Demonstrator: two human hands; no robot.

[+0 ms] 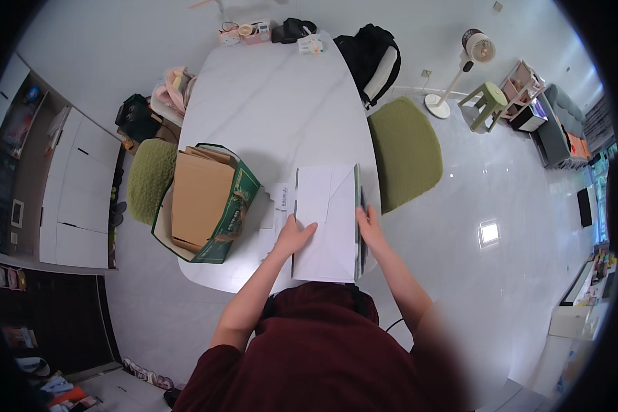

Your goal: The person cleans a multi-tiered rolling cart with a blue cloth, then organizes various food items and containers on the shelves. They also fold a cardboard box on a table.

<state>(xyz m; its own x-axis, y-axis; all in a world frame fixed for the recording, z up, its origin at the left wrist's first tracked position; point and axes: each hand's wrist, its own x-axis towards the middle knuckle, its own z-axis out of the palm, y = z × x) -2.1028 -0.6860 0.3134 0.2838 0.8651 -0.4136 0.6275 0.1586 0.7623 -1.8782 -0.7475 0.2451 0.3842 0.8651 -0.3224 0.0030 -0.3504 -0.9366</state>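
A white carton [324,226] with dark edging lies at the near edge of the table, close against my body. A diagonal seam or fold runs over its upper face. My left hand [296,237] grips its left side, with the thumb laid over the top. On the opposite side my right hand [369,226] holds the right edge, its fingers partly hidden by the carton. To the left stands an open green box [244,199] with brown cardboard pieces [202,196] packed upright in it. White papers or card pieces [275,213] lie between the two.
The white marble-look table [275,103] stretches away from me. Small items, including a black bag [294,31], sit at its far end. Green chairs [405,154] flank it, one at each side. A white fan [453,75] and a green stool [486,103] stand at the far right.
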